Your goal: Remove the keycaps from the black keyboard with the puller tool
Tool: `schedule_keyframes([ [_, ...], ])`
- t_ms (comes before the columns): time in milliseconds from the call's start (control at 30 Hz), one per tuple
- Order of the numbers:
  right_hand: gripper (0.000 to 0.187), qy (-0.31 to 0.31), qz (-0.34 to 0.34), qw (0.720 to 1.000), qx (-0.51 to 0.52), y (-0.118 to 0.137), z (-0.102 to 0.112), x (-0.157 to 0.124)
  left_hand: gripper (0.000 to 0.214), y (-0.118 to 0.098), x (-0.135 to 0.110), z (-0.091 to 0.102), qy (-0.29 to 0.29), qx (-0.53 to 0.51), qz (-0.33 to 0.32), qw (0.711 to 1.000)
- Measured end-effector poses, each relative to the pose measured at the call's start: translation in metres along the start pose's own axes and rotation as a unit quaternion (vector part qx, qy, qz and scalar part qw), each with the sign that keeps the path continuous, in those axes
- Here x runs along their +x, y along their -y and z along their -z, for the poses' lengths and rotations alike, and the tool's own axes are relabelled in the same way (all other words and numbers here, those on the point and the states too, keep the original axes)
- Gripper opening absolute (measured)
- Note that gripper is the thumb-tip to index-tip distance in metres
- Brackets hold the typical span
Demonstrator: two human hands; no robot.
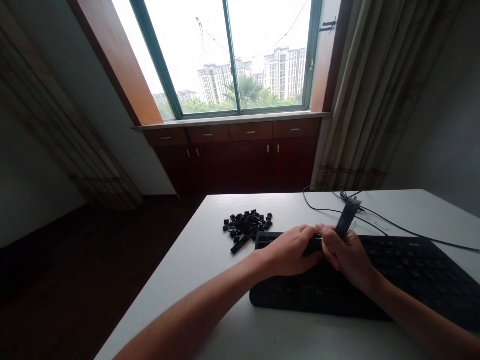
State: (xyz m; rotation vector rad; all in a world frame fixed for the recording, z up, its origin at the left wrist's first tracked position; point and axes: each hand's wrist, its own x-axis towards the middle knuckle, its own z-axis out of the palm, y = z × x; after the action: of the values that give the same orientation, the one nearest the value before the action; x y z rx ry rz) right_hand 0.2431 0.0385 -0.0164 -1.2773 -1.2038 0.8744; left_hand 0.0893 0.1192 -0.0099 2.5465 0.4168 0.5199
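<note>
Keyboard (397,265), lower right: I judge work with loose keycaps (245,221) underway; right hand (344,256) closed round dark tool (347,216), left hand (294,250) half-curled, hold unclear; steadiness needed next.

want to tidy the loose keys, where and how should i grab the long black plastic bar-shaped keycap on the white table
The long bar-shaped keycap is probably best pinched near its closer end, across its narrow width, coming from the near left. That end juts out of the heap of small black plastic keycaps, and the black rectangular keyboard lies to the right.
</note>
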Motion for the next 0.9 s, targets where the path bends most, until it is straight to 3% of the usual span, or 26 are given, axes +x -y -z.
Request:
schedule_keyframes([
  [100,0.060,-0.037,0.010,0.999,-0.003,0.001,0.001,-0.001,0.050,0.006,0.000,0.017,0.023,0.038,0.014,0.999],
  [300,0.059,-0.038,-0.001,0.999,-0.002,0.000,0.001,-0.002,0.018,0.008,0.002,0.040,0.054,0.083,-0.011,0.995],
  [500,0.060,-0.024,-0.006,1.000,-0.013,-0.002,0.001,-0.003,0.011,0.016,-0.008,0.083,0.078,0.090,0.043,0.992],
  [633,0.060,-0.012,-0.005,1.000,-0.016,-0.003,0.001,-0.003,0.009,0.037,-0.024,0.113,0.034,0.138,0.097,0.985],
  [733,0.060,-0.010,-0.001,1.000,-0.022,-0.004,0.002,-0.004,0.012,0.048,-0.029,0.116,0.016,0.159,0.109,0.981],
  [900,0.059,0.000,-0.003,0.999,-0.043,-0.002,0.001,-0.005,0.015,0.054,-0.023,0.097,0.031,0.159,0.074,0.984],
])
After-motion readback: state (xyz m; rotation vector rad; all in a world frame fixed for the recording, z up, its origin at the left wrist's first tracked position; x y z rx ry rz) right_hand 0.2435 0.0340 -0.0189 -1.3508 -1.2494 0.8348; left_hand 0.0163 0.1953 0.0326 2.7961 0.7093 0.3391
